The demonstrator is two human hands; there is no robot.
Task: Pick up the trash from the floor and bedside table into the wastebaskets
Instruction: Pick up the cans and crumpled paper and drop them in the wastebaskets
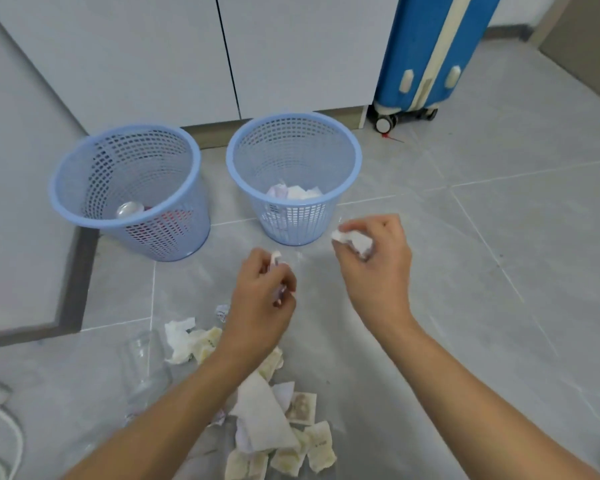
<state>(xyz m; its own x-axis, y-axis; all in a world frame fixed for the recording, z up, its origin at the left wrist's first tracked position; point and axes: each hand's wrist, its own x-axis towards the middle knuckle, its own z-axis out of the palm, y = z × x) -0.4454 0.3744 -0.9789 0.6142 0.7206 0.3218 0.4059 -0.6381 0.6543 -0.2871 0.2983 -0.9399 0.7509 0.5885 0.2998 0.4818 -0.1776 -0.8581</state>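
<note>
Our right hand (378, 258) pinches a crumpled white tissue wad (354, 242), no clear long axis, beside the right pale-blue mesh wastebasket (347, 147). Left hand (262, 299), fingers curled, grips a small white paper scrap (276, 258) above the floor's paper pile (267, 420).

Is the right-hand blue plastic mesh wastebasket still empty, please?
No, the right blue mesh wastebasket already holds crumpled white paper at its bottom.

No legible text for you to read, faint printed marks on the yellowish paper scraps (300, 407) on the floor, too blurred to make out, no labels, brands or numbers elsewhere.
</note>
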